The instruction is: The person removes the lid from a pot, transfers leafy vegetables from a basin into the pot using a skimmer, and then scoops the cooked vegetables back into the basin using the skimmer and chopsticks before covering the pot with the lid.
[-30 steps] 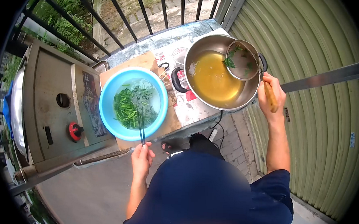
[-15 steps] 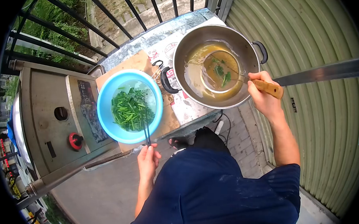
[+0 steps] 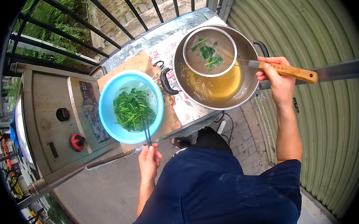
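My right hand [image 3: 278, 78] is closed round the wooden handle of a strainer [image 3: 210, 37]. A few green leaves [image 3: 209, 54] lie in its round mesh, which is raised over the far side of a large metal pot [image 3: 249, 88]. Yellowish liquid [image 3: 223, 84] covers the pot's bottom. My left hand [image 3: 149, 158] grips a pair of dark chopsticks [image 3: 147, 131] by their near ends. Their tips rest among cut leafy greens [image 3: 130, 109], which sit in water inside a light blue basin [image 3: 160, 111].
The pot and basin stand on a ledge covered with cardboard [image 3: 168, 123] and printed paper [image 3: 191, 112]. To the left is a metal cabinet with a red knob [image 3: 77, 142]. A black railing [image 3: 128, 8] runs behind; a ribbed shutter [image 3: 320, 131] stands to the right.
My right hand has lifted the strainer with its greens out of the pot's liquid, moving it up and outward to the right. My left hand and the chopsticks have hardly moved.
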Motion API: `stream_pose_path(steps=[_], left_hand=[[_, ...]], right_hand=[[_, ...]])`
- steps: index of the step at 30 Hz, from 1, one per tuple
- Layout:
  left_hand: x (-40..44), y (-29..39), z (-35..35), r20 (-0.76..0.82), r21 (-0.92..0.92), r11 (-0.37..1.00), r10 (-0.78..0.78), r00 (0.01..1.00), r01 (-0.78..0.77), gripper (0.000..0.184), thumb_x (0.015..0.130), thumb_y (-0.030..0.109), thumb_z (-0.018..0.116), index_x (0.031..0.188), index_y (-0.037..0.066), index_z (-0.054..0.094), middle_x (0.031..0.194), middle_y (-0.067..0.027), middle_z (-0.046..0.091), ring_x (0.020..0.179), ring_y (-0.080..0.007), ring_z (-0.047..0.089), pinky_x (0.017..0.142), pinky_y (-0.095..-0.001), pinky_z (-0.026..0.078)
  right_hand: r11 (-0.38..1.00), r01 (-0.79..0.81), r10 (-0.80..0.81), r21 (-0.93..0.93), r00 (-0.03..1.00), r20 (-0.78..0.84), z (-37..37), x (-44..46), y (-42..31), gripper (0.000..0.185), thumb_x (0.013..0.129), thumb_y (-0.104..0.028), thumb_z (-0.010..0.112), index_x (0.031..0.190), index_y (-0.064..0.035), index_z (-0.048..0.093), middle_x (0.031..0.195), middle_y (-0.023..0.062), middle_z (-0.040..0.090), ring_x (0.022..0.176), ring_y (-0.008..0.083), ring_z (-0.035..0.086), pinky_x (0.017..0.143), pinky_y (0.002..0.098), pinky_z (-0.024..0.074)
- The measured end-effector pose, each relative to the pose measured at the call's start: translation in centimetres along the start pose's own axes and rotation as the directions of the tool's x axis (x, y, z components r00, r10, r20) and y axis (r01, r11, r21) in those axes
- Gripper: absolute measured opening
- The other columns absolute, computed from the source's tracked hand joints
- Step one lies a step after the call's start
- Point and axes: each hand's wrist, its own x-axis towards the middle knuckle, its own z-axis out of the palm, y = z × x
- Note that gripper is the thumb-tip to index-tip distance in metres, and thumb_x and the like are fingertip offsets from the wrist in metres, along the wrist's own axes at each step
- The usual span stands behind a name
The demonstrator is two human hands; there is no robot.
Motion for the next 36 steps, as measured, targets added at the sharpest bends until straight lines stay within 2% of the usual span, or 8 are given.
stream_pose_path(steps=[3, 6, 8, 9, 13, 21, 32, 36], left_hand=[[0.2, 0.2, 0.0, 0.007, 0.006, 1.000, 0.007, 1.000, -0.007, 0.025, 0.114, 0.024, 0.051, 0.120, 0.007, 0.069, 0.071, -0.0008, 0.065, 0.046, -0.0051, 0.044, 0.042, -0.0216, 0.030], [0.5, 0.1, -0.2, 0.019, 0.002, 1.000, 0.012, 1.000, -0.012, 0.025, 0.114, 0.024, 0.051, 0.120, 0.007, 0.069, 0.071, -0.0007, 0.065, 0.046, -0.0051, 0.044, 0.042, -0.0216, 0.031], [0.6, 0.1, -0.2, 0.023, -0.001, 1.000, 0.014, 1.000, -0.014, 0.025, 0.114, 0.024, 0.051, 0.120, 0.007, 0.069, 0.071, -0.0006, 0.065, 0.046, -0.0050, 0.044, 0.042, -0.0215, 0.031], [0.4, 0.3, -0.2, 0.023, -0.002, 1.000, 0.014, 1.000, -0.014, 0.025, 0.114, 0.024, 0.051, 0.120, 0.007, 0.069, 0.071, -0.0006, 0.065, 0.046, -0.0050, 0.044, 0.042, -0.0215, 0.031], [0.5, -0.1, -0.3, 0.024, -0.007, 1.000, -0.001, 1.000, 0.002, 0.025, 0.114, 0.023, 0.051, 0.120, 0.007, 0.069, 0.072, -0.0007, 0.065, 0.046, -0.0051, 0.044, 0.042, -0.0214, 0.031], [0.3, -0.4, -0.3, 0.031, -0.002, 1.000, 0.005, 1.000, -0.004, 0.025, 0.114, 0.024, 0.052, 0.120, 0.006, 0.068, 0.072, -0.0011, 0.066, 0.046, -0.0050, 0.044, 0.042, -0.0211, 0.031], [-0.9, -0.5, 0.1, -0.016, -0.011, 1.000, -0.017, 1.000, 0.017, 0.025, 0.114, 0.024, 0.052, 0.120, 0.006, 0.068, 0.073, -0.0013, 0.065, 0.046, -0.0051, 0.044, 0.042, -0.0215, 0.030], [-1.0, -0.6, 0.4, -0.032, -0.003, 1.000, -0.023, 0.999, 0.023, 0.026, 0.113, 0.024, 0.052, 0.119, 0.006, 0.069, 0.072, -0.0014, 0.065, 0.046, -0.0052, 0.044, 0.042, -0.0215, 0.030]], right_hand=[[0.994, 0.087, -0.088, -0.061, 0.996, -0.010, -0.8, -0.1, -2.8, 0.014, 0.100, -0.003, 0.070, 0.110, 0.0037, 0.066, 0.118, 0.0165, 0.077, 0.080, 0.0150, 0.074, 0.071, 0.0276, 0.0623], [0.920, 0.232, -0.240, -0.315, 0.971, 0.013, -0.9, -1.0, -4.2, 0.015, 0.098, -0.005, 0.073, 0.110, 0.0018, 0.066, 0.115, 0.0156, 0.078, 0.082, 0.0148, 0.074, 0.074, 0.0281, 0.0608], [0.693, 0.421, -0.403, -0.586, 0.900, 0.170, -1.1, -1.5, -4.5, 0.016, 0.096, -0.005, 0.076, 0.108, 0.0004, 0.066, 0.112, 0.0173, 0.078, 0.083, 0.0146, 0.075, 0.076, 0.0284, 0.0595], [0.641, 0.470, -0.444, -0.608, 0.872, 0.206, -0.9, -1.7, -4.5, 0.018, 0.095, -0.007, 0.078, 0.107, -0.0001, 0.066, 0.098, 0.0163, 0.078, 0.077, 0.0142, 0.074, 0.070, 0.0298, 0.0584], [0.700, 0.346, -0.276, -0.624, 0.938, 0.211, -1.1, -2.6, -3.5, 0.025, 0.093, -0.014, 0.084, 0.103, 0.0002, 0.067, 0.069, 0.0096, 0.069, 0.062, 0.0173, 0.071, 0.061, 0.0335, 0.0554], [0.620, 0.234, -0.056, -0.749, 0.965, 0.255, 1.3, -1.7, -3.7, 0.032, 0.094, -0.025, 0.082, 0.098, 0.0013, 0.064, 0.072, 0.0169, 0.070, 0.067, 0.0343, 0.072, 0.065, 0.0427, 0.0561], [0.844, 0.188, -0.118, -0.502, 0.978, 0.170, 2.6, 1.3, 2.8, 0.020, 0.096, -0.016, 0.078, 0.102, 0.0012, 0.072, 0.079, 0.0099, 0.075, 0.072, 0.0169, 0.072, 0.069, 0.0324, 0.0557], [0.983, 0.077, -0.055, -0.167, 0.990, 0.133, 1.3, 0.8, 2.8, 0.020, 0.099, -0.015, 0.077, 0.108, 0.0009, 0.070, 0.097, 0.0073, 0.078, 0.078, 0.0116, 0.071, 0.071, 0.0285, 0.0563]])
